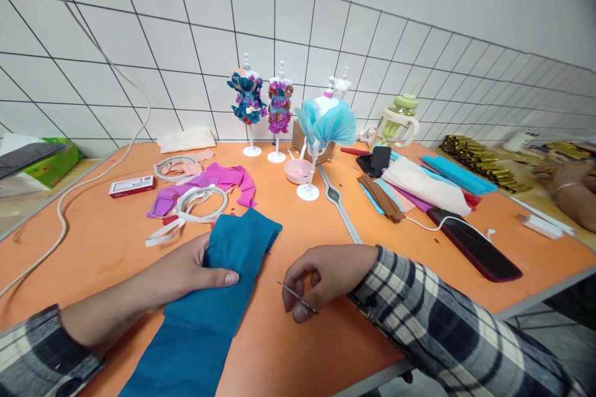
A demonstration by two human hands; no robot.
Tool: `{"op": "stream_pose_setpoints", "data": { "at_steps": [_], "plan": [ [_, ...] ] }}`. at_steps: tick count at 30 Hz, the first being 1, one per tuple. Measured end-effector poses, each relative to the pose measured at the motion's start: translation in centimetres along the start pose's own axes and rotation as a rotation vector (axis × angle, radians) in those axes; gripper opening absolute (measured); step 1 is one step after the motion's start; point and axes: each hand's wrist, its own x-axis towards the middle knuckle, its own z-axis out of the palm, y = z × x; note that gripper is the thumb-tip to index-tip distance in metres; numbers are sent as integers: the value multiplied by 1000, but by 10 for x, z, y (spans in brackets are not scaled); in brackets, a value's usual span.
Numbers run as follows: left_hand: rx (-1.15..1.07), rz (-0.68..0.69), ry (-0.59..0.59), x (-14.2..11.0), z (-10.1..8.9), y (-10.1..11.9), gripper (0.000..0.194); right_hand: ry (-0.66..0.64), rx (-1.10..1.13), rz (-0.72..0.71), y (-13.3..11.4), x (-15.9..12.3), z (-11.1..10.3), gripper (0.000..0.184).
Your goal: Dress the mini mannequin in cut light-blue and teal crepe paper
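Though long, teal fabric (209, 316) between left fingers (218, 277)

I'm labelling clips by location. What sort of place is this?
Probably a craft workroom: decorated miniature dress forms stand on an orange table, purple material lies nearby, and the left hand holds a length of teal material.

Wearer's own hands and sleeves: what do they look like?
Left hand and right hand: bare, no gloves, no rings or watch visible. Left sleeve and right sleeve: plaid in black or navy, grey and cream. The left one leaves much of the forearm bare; the right one reaches about the wrist. No cables visible on either.
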Motion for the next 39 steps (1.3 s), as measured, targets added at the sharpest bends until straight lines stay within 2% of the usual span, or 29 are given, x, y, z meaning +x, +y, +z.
{"op": "stream_pose_setpoints", "data": {
  "at_steps": [5,8,11,15,20,25,39],
  "plan": [
    [46,79,-93,2,-7,-8,59,40,-39,33,-11,-1,10,38],
    [20,104,-55,0,-2,-6,64,67,-78,41,-14,-1,14,38],
    [24,92,-1,-3,6,0,58,75,-93,34,-15,-1,14,38],
    [23,64,-51,-7,9,6,49,64,-103,39,-14,-2,13,38],
    [-121,-58,-43,-12,13,7,54,12,-60,11,-12,-1,13,38],
    [-131,-27,35,-13,22,7,53,-25,-62,-22,-14,-1,14,37],
    [-74,9,2,-12,28,10,41,4,2,-47,-16,0,16,36]
  ]
}}
